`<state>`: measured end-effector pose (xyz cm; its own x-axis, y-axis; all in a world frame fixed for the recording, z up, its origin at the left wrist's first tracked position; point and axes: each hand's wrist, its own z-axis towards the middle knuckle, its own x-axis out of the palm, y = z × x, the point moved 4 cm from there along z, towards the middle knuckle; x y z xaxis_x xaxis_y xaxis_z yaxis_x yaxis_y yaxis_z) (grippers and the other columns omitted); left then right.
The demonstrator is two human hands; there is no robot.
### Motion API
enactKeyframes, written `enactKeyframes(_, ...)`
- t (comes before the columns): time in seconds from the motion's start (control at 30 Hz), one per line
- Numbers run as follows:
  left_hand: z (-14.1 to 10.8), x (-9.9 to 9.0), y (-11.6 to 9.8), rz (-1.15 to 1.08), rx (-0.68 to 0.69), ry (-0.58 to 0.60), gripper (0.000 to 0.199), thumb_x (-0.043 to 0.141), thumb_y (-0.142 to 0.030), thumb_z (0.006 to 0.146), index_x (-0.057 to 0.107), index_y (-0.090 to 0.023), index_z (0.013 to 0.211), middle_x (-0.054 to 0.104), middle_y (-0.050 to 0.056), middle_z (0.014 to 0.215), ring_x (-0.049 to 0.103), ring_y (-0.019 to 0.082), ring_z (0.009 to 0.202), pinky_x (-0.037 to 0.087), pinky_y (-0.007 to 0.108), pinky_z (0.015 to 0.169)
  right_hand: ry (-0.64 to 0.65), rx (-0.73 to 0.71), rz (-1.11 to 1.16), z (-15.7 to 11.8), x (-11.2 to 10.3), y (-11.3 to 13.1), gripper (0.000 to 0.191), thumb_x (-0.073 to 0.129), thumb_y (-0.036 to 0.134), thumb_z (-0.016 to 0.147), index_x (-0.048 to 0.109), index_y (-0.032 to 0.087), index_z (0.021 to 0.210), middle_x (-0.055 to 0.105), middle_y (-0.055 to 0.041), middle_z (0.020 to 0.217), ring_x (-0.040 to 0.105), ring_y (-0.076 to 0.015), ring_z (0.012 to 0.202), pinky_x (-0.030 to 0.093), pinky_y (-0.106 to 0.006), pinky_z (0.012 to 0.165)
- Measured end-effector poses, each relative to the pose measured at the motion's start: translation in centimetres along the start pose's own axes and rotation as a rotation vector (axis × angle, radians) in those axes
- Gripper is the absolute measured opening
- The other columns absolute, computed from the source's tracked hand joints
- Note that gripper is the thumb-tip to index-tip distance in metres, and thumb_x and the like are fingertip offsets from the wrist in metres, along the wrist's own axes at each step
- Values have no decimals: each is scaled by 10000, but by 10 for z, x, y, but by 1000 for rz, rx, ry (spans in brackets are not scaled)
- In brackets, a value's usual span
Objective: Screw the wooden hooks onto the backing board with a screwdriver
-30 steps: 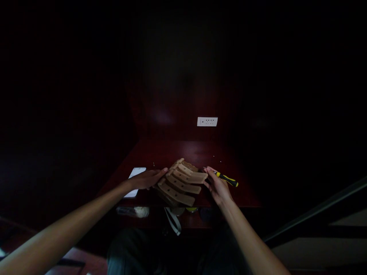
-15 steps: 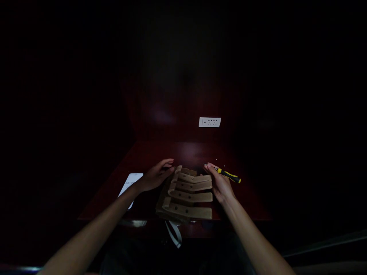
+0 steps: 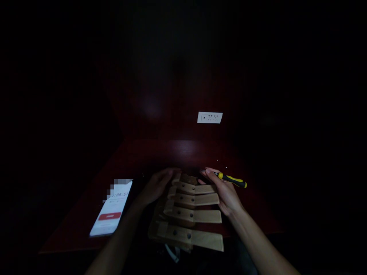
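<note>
A tan, brownish pouch (image 3: 160, 214) lies near the table's front edge, with several stiff pale straps (image 3: 205, 217) across it. Each strap carries dark snap studs or rivets and sticks out to the right. At the pouch's far left corner, my left hand (image 3: 156, 185) is closed on its edge, the fingertips dim. My right hand (image 3: 226, 191) is closed round a screwdriver (image 3: 233, 179) with a yellow and black handle. The handle points out to the right, while the tip points left, above the pouch's far right side. Some right fingers are hidden behind the straps.
A lit phone (image 3: 111, 210) showing a running timer lies on the dark red table (image 3: 86, 214), to the left. Two tiny pale bits (image 3: 226, 167) are on the table beyond my right hand. A white socket plate (image 3: 210, 117) is on the back wall. A pale loop (image 3: 172, 253) hangs below the pouch.
My left hand has closed on the pouch's far left corner from an open pose beside it. The screwdriver stays in my right hand. The view has come closer, and the phone shows fully.
</note>
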<state>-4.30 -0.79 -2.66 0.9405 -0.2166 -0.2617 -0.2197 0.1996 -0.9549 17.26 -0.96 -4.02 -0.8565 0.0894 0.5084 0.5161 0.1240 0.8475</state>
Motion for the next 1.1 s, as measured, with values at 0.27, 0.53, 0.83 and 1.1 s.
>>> enactKeyframes(0.27,-17,20,16,-51,-47,-170,434,351,-481,928,597,-192,1137,617,47,1184,563,209,1092,430,343,956,3,-37,-43,6,2,0,216,733,313,708,674,213,890,712,-31,901,622,-233,1016,511,-410,897)
enactKeyframes(0.53,-30,21,13,81,-35,-168,357,379,-431,928,577,-253,1167,609,24,1194,552,210,1108,437,365,957,29,31,-84,10,0,3,251,739,327,701,672,217,916,713,-48,914,660,-234,924,526,-396,859)
enactKeyframes(0.83,-30,0,7,235,10,3,384,492,-397,883,500,-317,1258,541,6,1286,498,212,1179,401,371,1010,153,-192,-729,9,6,32,222,702,383,720,711,208,857,712,-42,847,655,-195,789,517,-268,664)
enactKeyframes(1.1,-16,-9,-12,135,47,-17,370,460,-361,912,492,-282,1271,571,23,1253,517,189,1163,408,355,1008,514,-373,-1057,10,55,60,195,603,362,812,718,229,895,710,3,833,645,-142,723,499,-239,643)
